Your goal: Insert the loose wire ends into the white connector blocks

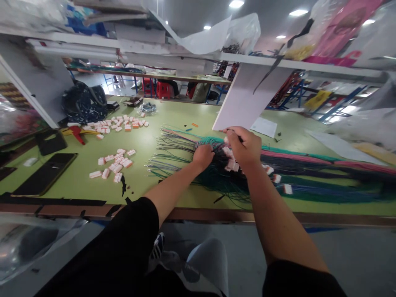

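A long bundle of thin wires [309, 159], in green, pink, black and blue, runs across the bench, its loose ends fanned out to the left. My left hand [203, 157] is closed on wires near those ends, fingertips partly buried among the strands. Raised just above the bundle, my right hand [246, 147] is closed in a pinch; something dark shows at its fingers, too hidden to name. White-and-orange connectors [231, 165] lie on the wires beneath my right hand. Another connector [287, 189] sits on the bundle farther right.
Two heaps of loose connectors, a near pile [116, 165] and a far pile [117, 123], lie left on the green bench [161, 113]. A black phone [46, 174], red-and-yellow tool [77, 133] and dark bag [85, 102] are leftmost. A white upright panel [244, 95] stands behind my right hand.
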The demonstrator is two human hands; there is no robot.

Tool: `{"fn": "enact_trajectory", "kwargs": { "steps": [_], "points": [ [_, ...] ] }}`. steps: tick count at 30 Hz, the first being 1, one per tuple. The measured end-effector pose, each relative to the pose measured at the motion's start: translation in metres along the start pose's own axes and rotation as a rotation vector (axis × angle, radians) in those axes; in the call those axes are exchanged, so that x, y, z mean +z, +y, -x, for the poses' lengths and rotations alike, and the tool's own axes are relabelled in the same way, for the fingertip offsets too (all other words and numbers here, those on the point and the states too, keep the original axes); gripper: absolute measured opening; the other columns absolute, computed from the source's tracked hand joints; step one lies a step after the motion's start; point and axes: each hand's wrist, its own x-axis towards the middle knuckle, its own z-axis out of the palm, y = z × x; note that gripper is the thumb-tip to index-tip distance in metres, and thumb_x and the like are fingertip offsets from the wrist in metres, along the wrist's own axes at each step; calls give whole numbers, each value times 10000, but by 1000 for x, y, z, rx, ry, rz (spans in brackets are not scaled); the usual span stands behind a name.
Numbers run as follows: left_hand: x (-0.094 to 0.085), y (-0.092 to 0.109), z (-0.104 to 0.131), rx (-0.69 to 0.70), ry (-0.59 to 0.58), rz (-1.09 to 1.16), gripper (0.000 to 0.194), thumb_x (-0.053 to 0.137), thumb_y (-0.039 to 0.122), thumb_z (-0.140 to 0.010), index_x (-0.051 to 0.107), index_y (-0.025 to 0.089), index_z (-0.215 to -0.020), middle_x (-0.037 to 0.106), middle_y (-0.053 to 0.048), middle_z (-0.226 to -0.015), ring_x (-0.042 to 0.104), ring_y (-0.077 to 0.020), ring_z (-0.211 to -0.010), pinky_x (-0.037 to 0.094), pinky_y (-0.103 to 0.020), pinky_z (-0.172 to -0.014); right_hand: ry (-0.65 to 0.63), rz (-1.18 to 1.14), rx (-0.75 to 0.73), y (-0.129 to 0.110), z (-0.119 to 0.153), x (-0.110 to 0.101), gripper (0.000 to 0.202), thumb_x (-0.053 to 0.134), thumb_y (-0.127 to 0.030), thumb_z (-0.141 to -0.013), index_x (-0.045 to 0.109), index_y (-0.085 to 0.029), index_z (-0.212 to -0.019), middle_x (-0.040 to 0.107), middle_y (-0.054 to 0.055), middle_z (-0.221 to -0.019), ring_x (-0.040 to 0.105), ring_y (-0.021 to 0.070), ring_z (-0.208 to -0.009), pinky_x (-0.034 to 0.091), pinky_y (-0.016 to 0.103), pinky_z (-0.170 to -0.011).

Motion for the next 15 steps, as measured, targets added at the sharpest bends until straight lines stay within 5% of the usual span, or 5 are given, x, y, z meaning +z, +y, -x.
{"fn": "enact_trajectory", "kwargs": {
  "steps": [4,9,15],
  "points": [
    [10,8,6,15,20,-90,286,402,113,-855,671,95,-951,648,-176,-993,623,-256,-913,479,-348,-790,-117,166,2,17,-12,21,419,315,-343,-880,686,-182,-992,711,76,-861,618,193,-775,405,294,-678],
    [11,14,14,52,26,-196,345,338,97,-878,658,84,-1006,599,-192,-1093,577,-281,-1027,471,-352,-785,-411,610,-100,45,-11,43,348,360,-253,-879,695,-160,-902,716,127,-910,626,253,-871,351,357,-771],
    [23,17,40,80,57,-281,329,373,154,-890,629,47,-1067,601,-191,-1104,526,-254,-1076,441,-352,-861,-439,665,-101,60,-4,46,328,376,-256,-883,680,-170,-971,705,141,-985,629,257,-900,340,362,-774]
  ]
}}
